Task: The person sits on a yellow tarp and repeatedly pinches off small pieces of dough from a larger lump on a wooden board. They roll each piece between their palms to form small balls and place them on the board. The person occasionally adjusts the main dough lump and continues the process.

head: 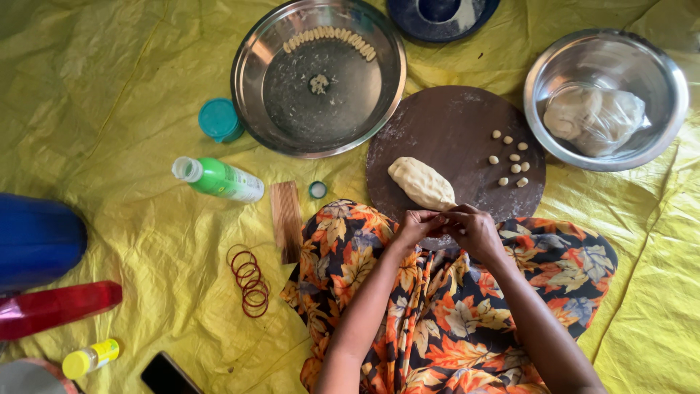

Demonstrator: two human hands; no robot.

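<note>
My left hand and right hand meet just above my lap, at the lower middle of the frame, fingertips pinched together. I take it there is a small bit of dough between them, but the piece itself is hidden by my fingers, so I cannot tell for sure. To shape it well I would keep the pressure light and even, rolling with the fingertips and not the palms, and work right over the board so nothing drops onto my dress.

Just beyond my hands lies the dough log, on the near left part of the round brown board. To its right, a cluster of small dough balls sits near the board's right edge; I judge there is bare room on the board's upper half for more.

Left of my knee lie a ridged wooden paddle, a small cap and some red rubber bands, well apart from my hands. A green bottle lies on its side further left.

Farther up, the wide steel pan holds a curved row of shaped pieces along its far rim, with much open floor inside. At upper right, a steel bowl holds bagged dough. All rests on the yellow sheet.
</note>
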